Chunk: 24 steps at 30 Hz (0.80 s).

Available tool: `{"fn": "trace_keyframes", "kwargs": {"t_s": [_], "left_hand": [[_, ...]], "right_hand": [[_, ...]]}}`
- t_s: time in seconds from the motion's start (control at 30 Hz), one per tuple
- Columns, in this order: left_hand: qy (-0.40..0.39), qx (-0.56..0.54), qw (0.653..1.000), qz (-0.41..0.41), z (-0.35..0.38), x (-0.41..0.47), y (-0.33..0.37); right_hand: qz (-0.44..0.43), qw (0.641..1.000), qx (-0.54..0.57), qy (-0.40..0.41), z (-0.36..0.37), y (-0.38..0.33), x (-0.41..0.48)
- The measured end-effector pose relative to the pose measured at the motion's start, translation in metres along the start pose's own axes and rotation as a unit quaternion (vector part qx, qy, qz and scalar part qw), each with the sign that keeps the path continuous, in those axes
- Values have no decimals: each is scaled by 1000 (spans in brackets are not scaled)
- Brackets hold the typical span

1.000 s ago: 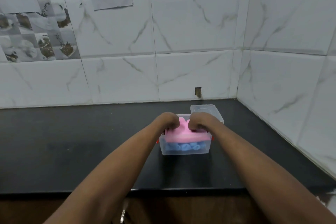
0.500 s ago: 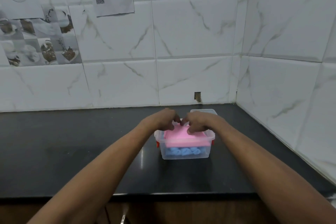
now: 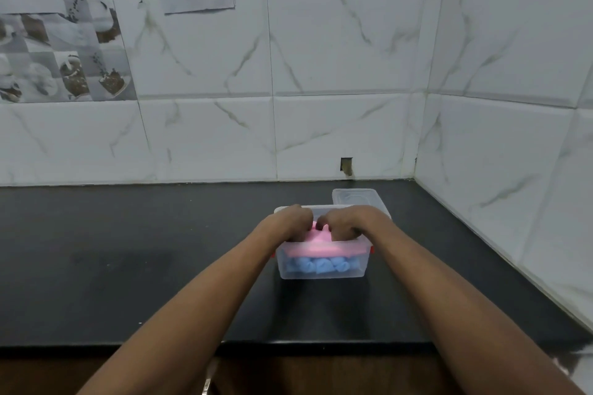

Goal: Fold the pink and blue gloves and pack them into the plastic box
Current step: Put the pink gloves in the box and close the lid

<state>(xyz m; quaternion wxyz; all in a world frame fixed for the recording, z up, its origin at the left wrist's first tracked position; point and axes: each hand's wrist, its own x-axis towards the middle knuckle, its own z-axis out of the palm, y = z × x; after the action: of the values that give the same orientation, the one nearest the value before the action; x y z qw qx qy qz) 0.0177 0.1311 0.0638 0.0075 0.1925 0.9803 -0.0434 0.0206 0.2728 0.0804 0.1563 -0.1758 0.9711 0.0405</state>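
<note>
A clear plastic box [image 3: 322, 272] with red side clips stands on the black counter. Folded blue gloves [image 3: 321, 265] lie at its bottom, seen through the front wall. Folded pink gloves [image 3: 316, 245] lie on top of them, level with the rim. My left hand [image 3: 288, 223] and my right hand [image 3: 348, 223] are side by side over the box, fingers curled down into the pink gloves. The fingertips are hidden in the box.
The clear lid [image 3: 357, 199] lies on the counter just behind the box, to its right. The black counter [image 3: 128, 266] runs into a corner of white tiled walls. Its front edge is near me, with a wooden front below.
My hands have curled down onto the pink gloves and pushed them lower in the box. The camera has shifted slightly.
</note>
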Motion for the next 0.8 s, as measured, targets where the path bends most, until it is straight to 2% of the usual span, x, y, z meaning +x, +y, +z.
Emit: {"fn": "trace_keyframes", "kwargs": {"t_s": [0.1,0.2,0.27,0.33,0.4,0.43,0.53,0.6,0.67,0.73,0.8], "left_hand": [[41,-22,999,-6,-1,-4,-3],[133,-92,986,-32,-2,-9,-12],[201,-149,967,-50,0,-12,-19],[260,-187,945,-70,4,-14,-22],[276,-209,935,-79,6,-19,-21],[280,-214,933,-76,7,-22,-19],[291,-235,927,-29,13,-41,-3],[225,-260,939,32,20,-55,10],[170,-186,964,82,30,-60,19],[180,-130,970,99,34,-56,21],[198,-135,966,97,33,-50,17]], "right_hand": [[-11,997,66,29,-4,4,-4],[-13,977,150,149,-8,18,-14],[-9,936,254,242,-7,30,-18],[13,870,376,318,-6,45,-21],[70,824,433,358,-1,63,-19],[108,819,425,370,4,74,-15],[208,841,336,371,24,105,-2],[235,863,304,327,38,116,9],[241,882,286,287,48,120,25],[253,876,296,284,52,119,40],[289,861,301,291,52,116,48]]}}
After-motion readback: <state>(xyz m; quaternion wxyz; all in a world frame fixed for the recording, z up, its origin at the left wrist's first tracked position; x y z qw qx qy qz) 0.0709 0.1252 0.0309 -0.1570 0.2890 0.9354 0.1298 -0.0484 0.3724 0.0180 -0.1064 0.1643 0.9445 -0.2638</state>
